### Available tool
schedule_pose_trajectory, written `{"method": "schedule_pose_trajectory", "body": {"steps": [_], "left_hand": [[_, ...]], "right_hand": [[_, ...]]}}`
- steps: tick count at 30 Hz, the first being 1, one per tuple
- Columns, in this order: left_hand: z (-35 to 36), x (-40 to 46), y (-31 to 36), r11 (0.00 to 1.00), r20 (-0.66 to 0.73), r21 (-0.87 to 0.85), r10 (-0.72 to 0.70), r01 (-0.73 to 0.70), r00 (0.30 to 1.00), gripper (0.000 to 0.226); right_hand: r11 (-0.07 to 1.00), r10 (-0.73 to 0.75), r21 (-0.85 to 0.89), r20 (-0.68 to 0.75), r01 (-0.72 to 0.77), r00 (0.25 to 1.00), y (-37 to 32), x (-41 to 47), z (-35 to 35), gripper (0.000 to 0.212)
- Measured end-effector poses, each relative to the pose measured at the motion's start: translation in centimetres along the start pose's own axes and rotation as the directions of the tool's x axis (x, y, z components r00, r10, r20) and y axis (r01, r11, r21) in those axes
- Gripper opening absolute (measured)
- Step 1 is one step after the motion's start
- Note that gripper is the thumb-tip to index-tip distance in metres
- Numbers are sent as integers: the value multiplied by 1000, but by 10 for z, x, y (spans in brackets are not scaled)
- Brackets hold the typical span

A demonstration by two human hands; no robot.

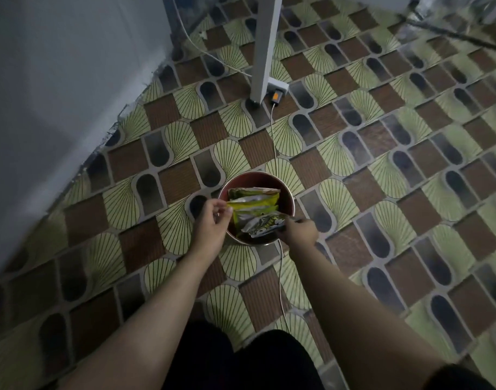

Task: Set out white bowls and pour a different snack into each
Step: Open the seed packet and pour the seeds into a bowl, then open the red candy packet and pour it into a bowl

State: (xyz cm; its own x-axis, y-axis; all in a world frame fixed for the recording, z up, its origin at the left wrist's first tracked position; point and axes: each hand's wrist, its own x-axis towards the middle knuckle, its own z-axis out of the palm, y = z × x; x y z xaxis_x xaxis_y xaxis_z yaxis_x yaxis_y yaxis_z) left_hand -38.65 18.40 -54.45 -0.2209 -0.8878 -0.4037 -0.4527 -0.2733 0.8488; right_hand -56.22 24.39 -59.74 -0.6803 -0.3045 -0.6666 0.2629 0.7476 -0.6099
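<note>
A round red bowl (pixel 286 199) stands on the patterned floor and holds several snack packets. My left hand (pixel 213 223) pinches the corner of a yellow-green packet (pixel 255 204) at the bowl's left side. My right hand (pixel 298 230) grips the end of a grey printed packet (pixel 265 224) lying at the bowl's near right. Further packets lie under these two, partly hidden. No white bowl is in view.
A white table leg (pixel 265 46) stands beyond the bowl, with a white power strip (pixel 277 86) and an orange plug at its foot. A white cable (pixel 274 136) runs from there past the bowl toward me. A pale wall (pixel 58 80) rises at the left.
</note>
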Motion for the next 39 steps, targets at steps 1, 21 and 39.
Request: {"method": "schedule_pose_trajectory", "body": {"steps": [1,21,39], "left_hand": [[3,6,-6,1000,5,3,2,-2,1000,17],[-115,-202,355,819,-193,-195,508,-540,840,10],[-451,-349,391,781,-839,32,361,-624,408,5]], "right_hand": [[1000,-12,-1,-4,12,1000,4,7,6,29],[501,-812,294,-167,814,560,-255,-356,-178,13],[103,-966,558,254,823,-51,-387,-676,-56,18]]}}
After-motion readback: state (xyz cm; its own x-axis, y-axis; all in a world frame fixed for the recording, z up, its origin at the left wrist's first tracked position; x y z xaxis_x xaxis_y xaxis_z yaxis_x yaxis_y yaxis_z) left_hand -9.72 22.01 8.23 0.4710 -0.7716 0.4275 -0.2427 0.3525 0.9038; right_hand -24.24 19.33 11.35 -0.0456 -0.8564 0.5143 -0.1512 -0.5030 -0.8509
